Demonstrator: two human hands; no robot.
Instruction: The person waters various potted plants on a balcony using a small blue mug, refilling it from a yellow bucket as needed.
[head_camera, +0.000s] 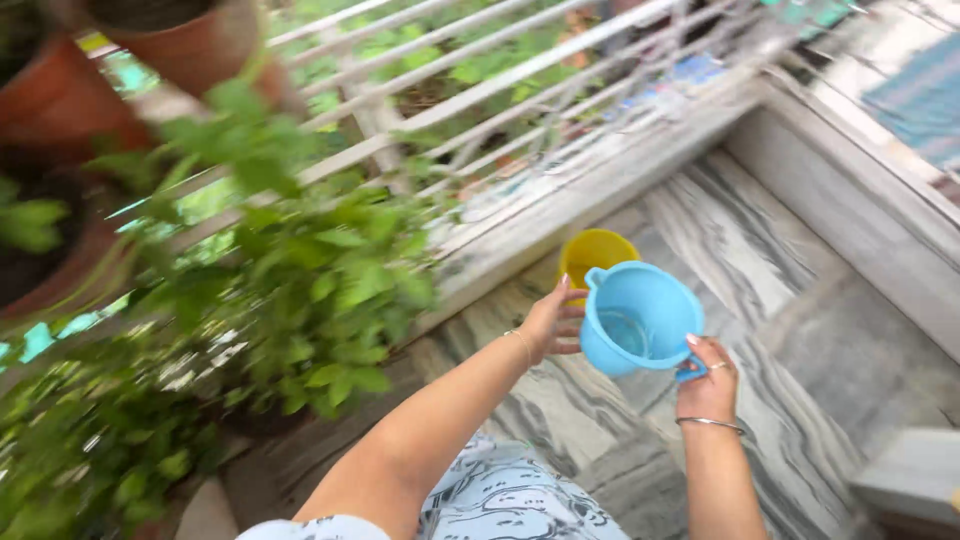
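1. The right hand (706, 378) gripped the handle of a blue mug (638, 318), held above the marble floor (770, 260) with a little water inside.
2. The left hand (552, 322), fingers spread, steadied the mug's side.
3. A yellow bucket (594, 254) stood just behind, leafy potted plants (310, 300) at left.

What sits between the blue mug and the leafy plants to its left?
Only the left hand, fingertips against the blue mug; the right hand holds its handle. Past the left hand, open air reaches the leafy plants. The yellow container stands behind the mug.
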